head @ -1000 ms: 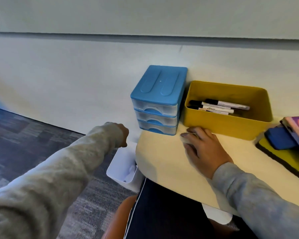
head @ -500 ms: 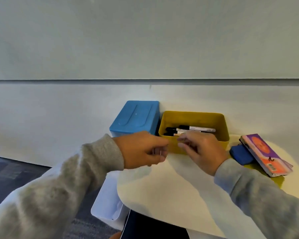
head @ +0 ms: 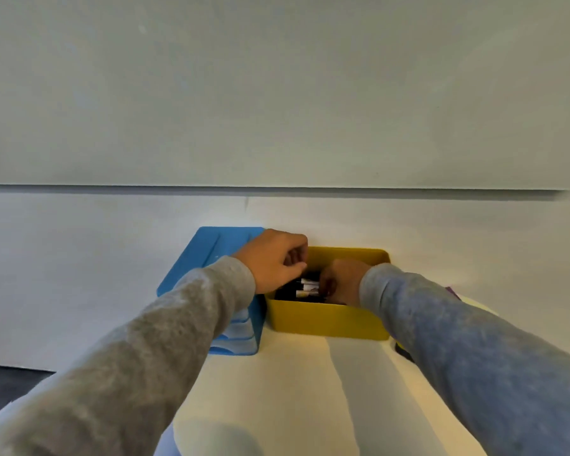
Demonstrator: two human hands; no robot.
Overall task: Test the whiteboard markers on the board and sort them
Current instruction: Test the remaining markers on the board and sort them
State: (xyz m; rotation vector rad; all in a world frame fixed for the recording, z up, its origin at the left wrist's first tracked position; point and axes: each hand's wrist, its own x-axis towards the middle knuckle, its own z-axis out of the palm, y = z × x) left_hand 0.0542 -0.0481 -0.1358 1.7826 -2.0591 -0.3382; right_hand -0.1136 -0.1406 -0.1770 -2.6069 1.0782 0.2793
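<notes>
A yellow bin [head: 326, 320] stands on the pale table against the wall, with several black-and-white whiteboard markers [head: 305, 288] lying in it. My right hand [head: 344, 283] reaches down into the bin, its fingers curled round the markers' white barrels, the fingertips partly hidden. My left hand [head: 273, 261] hovers over the bin's left rim with fingers curled in against the thumb, and nothing shows in it. The whiteboard [head: 277, 93] fills the wall above.
A blue drawer unit [head: 211, 251] stands directly left of the bin, touching it. The pale table [head: 293, 390] runs toward me between my sleeves. My right sleeve hides the things at the table's right. Dark floor [head: 7, 380] shows at the lower left.
The view has tilted up toward the whiteboard. My left hand came up from beside the table to the bin's left rim. My right hand moved from the table in front of the bin into it.
</notes>
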